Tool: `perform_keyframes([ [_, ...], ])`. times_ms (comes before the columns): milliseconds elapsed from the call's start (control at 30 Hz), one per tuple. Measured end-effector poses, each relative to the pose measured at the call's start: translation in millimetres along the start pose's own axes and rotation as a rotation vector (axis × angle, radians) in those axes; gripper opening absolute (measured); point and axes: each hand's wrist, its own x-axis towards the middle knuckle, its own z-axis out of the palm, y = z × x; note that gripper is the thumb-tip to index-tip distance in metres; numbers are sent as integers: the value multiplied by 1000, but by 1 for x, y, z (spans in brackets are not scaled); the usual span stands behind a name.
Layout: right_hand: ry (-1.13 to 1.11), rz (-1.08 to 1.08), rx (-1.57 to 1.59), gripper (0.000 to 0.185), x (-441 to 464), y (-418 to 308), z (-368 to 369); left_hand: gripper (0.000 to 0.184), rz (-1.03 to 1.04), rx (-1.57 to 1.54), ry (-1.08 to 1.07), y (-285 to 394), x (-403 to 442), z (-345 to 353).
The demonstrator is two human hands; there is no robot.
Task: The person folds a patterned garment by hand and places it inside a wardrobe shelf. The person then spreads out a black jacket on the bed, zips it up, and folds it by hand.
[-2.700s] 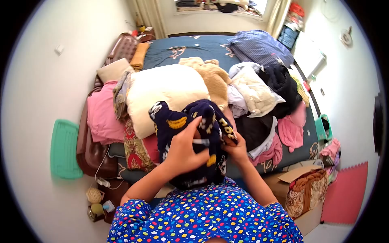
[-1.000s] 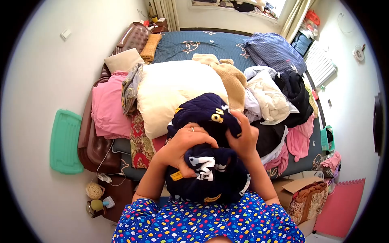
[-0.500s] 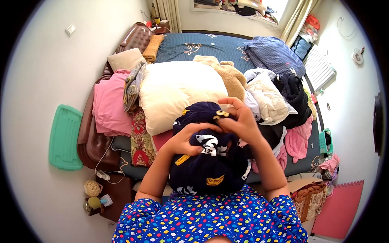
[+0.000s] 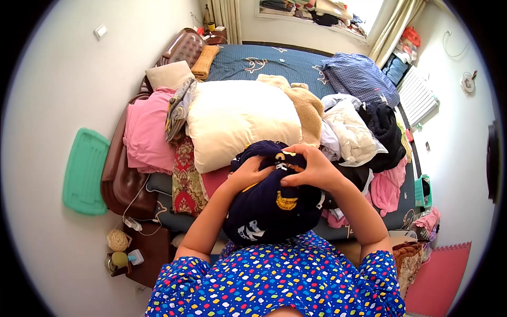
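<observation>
A bulky bundle of dark navy fabric [image 4: 264, 208] with white and yellow prints is held against my chest, in front of my dotted blue shirt. Whether it is a garment or a blanket I cannot make out. My left hand [image 4: 247, 173] grips its upper left side, the fingertips sunk into a fold. On the upper right, my right hand [image 4: 312, 168] has its fingers curled over the top edge and its thumb pressed on the near side. Just beyond the bundle lies a thick cream quilt [image 4: 245, 116] on the bed.
Pink folded fabric [image 4: 150, 129] lies left on the bed, and a tan fleece [image 4: 303, 108] beside the quilt. To the right are a white puffy jacket [image 4: 351, 132] and black clothing [image 4: 385, 132]. A nightstand [image 4: 148, 259] stands at the lower left.
My hands have come nearer each other at the bundle's top, and the fabric is tucked more compactly. White lettering on its front has turned out of sight. The view has shifted slightly.
</observation>
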Motion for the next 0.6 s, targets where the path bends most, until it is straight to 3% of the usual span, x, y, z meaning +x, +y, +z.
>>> perform_keyframes([
  [67, 20, 41, -178, 52, 6, -1, 4, 40, -49, -36, 107, -20, -1, 5],
  [100, 73, 13, -133, 33, 6, 1, 11, 35, 17, 15, 185, -41, -1, 9],
  [133, 75, 13, -131, 33, 6, 4, 18, 35, 16, 16, 183, -57, 0, 9],
  [200, 261, -163, -433, 23, 5, 14, 31, 35, -121, 224, 204, -80, -4, 7],
  [267, 287, -169, -329, 19, 19, 54, 36, 35, -217, 302, 212, -91, -1, 1],
  [333, 425, -121, -496, 18, 27, 62, 41, 34, -324, 374, 220, -84, -7, -1],
  [400, 469, -63, -483, 19, 37, 66, 40, 40, -197, -30, 317, -75, -11, -5],
  [433, 496, -72, -495, 19, 39, 66, 39, 52, -319, -335, 285, -71, -20, -5],
  [467, 523, -75, -505, 20, 40, 68, 39, 52, -324, -335, 282, -67, -29, -2],
  [533, 562, -37, -518, 20, 45, 79, 34, 78, -306, 160, 342, -22, -49, 8],
  [600, 600, -13, -535, 20, 51, 80, 32, 107, -197, 435, 231, 23, -70, 23],
])
